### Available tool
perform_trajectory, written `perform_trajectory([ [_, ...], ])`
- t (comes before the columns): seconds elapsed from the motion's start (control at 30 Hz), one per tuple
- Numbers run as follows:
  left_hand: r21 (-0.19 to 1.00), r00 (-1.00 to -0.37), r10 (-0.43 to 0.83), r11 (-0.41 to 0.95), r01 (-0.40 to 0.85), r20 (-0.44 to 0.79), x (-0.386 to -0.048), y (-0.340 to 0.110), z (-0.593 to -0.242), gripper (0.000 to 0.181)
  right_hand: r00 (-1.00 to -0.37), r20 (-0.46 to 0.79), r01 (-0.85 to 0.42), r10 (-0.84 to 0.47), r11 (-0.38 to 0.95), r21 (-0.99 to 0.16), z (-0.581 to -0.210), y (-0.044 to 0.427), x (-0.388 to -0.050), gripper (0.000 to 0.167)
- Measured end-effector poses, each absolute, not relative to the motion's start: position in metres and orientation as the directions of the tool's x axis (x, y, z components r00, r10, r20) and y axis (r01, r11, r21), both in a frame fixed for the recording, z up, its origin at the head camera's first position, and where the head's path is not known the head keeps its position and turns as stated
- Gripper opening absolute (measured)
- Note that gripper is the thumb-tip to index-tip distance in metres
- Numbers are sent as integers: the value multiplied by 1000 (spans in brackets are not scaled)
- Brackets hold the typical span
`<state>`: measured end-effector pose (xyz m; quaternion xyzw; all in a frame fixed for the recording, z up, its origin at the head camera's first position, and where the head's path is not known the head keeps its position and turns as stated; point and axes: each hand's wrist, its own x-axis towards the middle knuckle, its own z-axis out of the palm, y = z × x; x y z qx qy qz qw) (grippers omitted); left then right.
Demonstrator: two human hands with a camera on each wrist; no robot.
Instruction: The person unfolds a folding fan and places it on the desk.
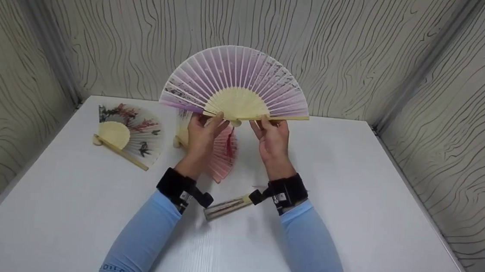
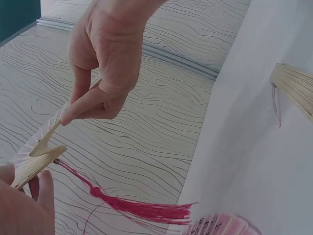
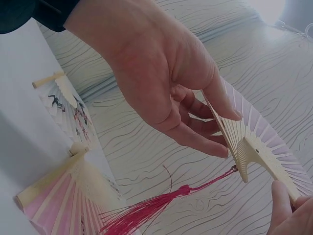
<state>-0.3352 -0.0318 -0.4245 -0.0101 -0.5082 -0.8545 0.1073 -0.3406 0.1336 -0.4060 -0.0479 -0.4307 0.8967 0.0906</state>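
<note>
Both hands hold a spread purple folding fan (image 1: pixel 239 66) upright above the table's far edge. My left hand (image 1: pixel 201 139) pinches the lower left end, thumb in front. On the other side, my right hand (image 1: pixel 274 143) pinches the pale wooden guard stick. Between them sits the fan's pivot; a red tassel (image 2: pixel 146 208) hangs from it, also seen in the right wrist view. Behind the left hand, a spread pink folding fan (image 1: pixel 223 156) lies on the table, partly covered. A closed folding fan (image 1: pixel 228 206) lies nearer, partly hidden by the right wrist camera.
A spread white folding fan (image 1: pixel 138 134) with painted red blossoms and dark birds lies at the left of the white table (image 1: pixel 375 207). Wood-grain patterned panels (image 1: pixel 341 40) enclose the back and both sides. Black wristbands (image 1: pixel 173 187) carry small cameras.
</note>
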Motion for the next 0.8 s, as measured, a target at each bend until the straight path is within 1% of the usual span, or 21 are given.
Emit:
perform_trajectory([
  [0.17, 912, -974, -145, -350, 215, 174, -332, -32, -427, 67, -983, -9, -109, 183, -622, -776, -408, 131, -339, 46],
  [0.27, 927, -972, -169, -310, 210, 164, -330, -31, -428, 67, -985, -23, -91, 170, -631, -771, -408, 127, -335, 47],
  [0.4, 918, -965, -228, -341, 204, 130, -329, -29, -429, 66, -987, -33, -78, 157, -647, -759, -408, 120, -333, 47],
  [0.57, 888, -947, -300, -398, 232, 113, -329, -27, -430, 62, -989, -57, -44, 135, -645, -763, -409, 115, -332, 46],
  [0.7, 879, -932, -339, -398, 262, 124, -331, -28, -431, 59, -990, -73, -12, 122, -582, -813, -410, 118, -334, 44],
  [0.77, 881, -928, -348, -388, 270, 132, -333, -30, -432, 56, -990, -94, 28, 102, -517, -855, -410, 122, -335, 39],
  [0.8, 882, -926, -352, -383, 275, 136, -333, -30, -433, 55, -992, -107, 62, 72, -456, -888, -409, 125, -335, 36],
])
